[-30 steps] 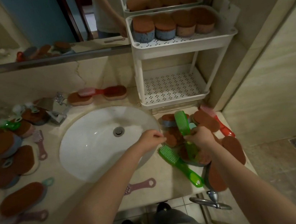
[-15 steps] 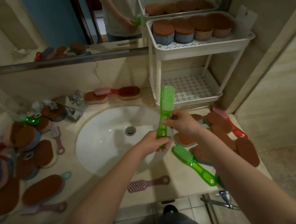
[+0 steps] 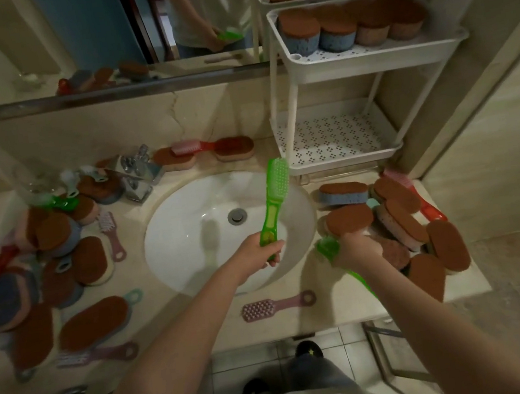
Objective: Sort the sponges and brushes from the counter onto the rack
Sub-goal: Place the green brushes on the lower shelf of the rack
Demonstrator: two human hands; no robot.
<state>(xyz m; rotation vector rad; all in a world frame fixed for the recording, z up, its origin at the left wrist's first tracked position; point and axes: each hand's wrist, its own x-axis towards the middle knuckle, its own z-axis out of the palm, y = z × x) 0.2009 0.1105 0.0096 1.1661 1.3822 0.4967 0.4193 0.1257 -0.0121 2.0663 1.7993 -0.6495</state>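
gripping a slim translucent green bristled brush (image 3: 276,194) upright.

The brush (image 3: 274,201) gripped in my left hand (image 3: 256,256) is clear green plastic, glossy and see-through along the handle, with pale, stiff bristles. The second brush (image 3: 327,248), which my right hand (image 3: 357,252) curls on, is the same shiny translucent green. Under my left grip the basin (image 3: 188,265) is smooth, glossy white, with a dull metal drain (image 3: 237,215). Nearer me the counter (image 3: 279,329) looks like polished beige stone, and the pink brush (image 3: 276,305) on it is matt plastic. Just beyond my right hand the sponges (image 3: 344,197) have rough brown scouring tops on porous foam. Past them the rack (image 3: 366,59) is matt white plastic with perforated shelves. Far left of my grip the tap (image 3: 138,174) is bright chrome.
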